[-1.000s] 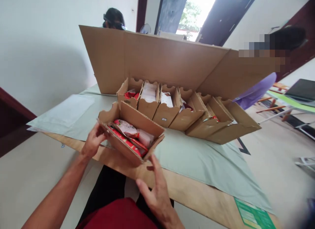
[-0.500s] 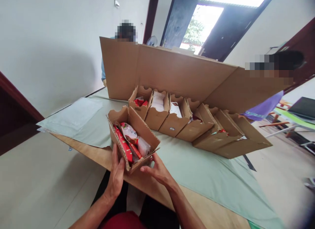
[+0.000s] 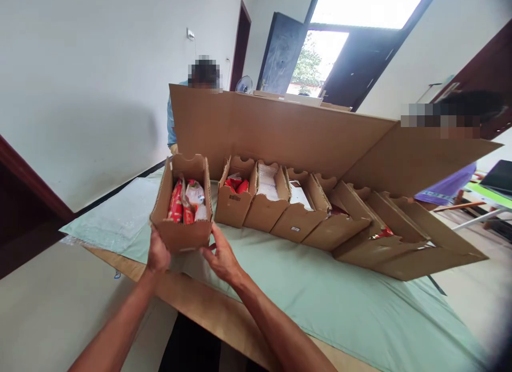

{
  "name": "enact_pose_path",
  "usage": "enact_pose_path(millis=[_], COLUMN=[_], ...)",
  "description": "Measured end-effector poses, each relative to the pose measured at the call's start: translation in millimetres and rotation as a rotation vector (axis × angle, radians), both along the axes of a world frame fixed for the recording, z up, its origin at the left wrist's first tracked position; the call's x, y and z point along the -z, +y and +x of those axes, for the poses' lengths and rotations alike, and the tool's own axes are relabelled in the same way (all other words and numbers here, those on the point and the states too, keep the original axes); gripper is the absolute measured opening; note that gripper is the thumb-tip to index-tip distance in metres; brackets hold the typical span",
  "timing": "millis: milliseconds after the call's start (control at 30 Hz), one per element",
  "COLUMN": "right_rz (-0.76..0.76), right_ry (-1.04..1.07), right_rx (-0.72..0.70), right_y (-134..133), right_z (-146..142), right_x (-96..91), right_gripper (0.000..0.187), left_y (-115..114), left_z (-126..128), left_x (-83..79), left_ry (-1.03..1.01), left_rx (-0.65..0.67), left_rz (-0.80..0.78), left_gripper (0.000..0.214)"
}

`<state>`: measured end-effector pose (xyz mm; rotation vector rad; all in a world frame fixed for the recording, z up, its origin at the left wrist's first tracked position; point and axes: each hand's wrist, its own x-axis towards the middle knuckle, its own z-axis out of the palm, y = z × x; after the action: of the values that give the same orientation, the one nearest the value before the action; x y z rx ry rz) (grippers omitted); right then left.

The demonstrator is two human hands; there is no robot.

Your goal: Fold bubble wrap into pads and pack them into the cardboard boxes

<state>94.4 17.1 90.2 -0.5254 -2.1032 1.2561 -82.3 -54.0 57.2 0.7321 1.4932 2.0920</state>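
Observation:
Between my two hands is an open cardboard box point(image 3: 183, 237), its front facing me near the left end of the row. Several red packets point(image 3: 176, 202) and a clear-and-red plastic packet point(image 3: 195, 193) lie inside it. My left hand point(image 3: 158, 253) grips the box's lower left side, fingers mostly hidden behind it. At the lower right corner, my right hand point(image 3: 221, 254) holds the box with thumb and fingers. Right beside it stands a similar cardboard box point(image 3: 232, 209) with red packets, and a box point(image 3: 262, 214) with a stack of clear plastic follows.
More cardboard bins point(image 3: 380, 254) continue the row to the right. A tall cardboard screen point(image 3: 296, 132) stands behind them. Clear plastic sheets point(image 3: 116, 212) lie on the green tablecloth point(image 3: 280, 286) at left. One person point(image 3: 171, 126) is behind the screen, another point(image 3: 448, 185) at far right.
My hands have moved the box away from me and to the left, turning it so that it lines up with the row. The view has shifted slightly.

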Motion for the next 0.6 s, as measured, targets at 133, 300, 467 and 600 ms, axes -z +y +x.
enact_pose_path(millis=[133,300,467,600], right_rz=[-0.051,-0.082,-0.028,-0.012], right_ry=[0.042,-0.008,-0.045,-0.042], right_rx=[0.063,0.207,0.139,0.106], right_y=[33,45,46,48], right_z=[-16,-1,-11,-20], right_x=[14.8,64.3,78.9,81.1], right_gripper=[0.089,0.075,0.081,0.089], left_y=[54,47,39,55], left_z=[-16,-10,-20,-25], left_x=[-23.2,-5.1,4.6,4.0], left_ry=[-0.092,0.125,0.209,0.200], left_rx=[0.010,0.106,0.189,0.140], left_rz=[0.060,-0.009,-0.149,-0.136], left_gripper=[0.091,0.070,0.078,0.066])
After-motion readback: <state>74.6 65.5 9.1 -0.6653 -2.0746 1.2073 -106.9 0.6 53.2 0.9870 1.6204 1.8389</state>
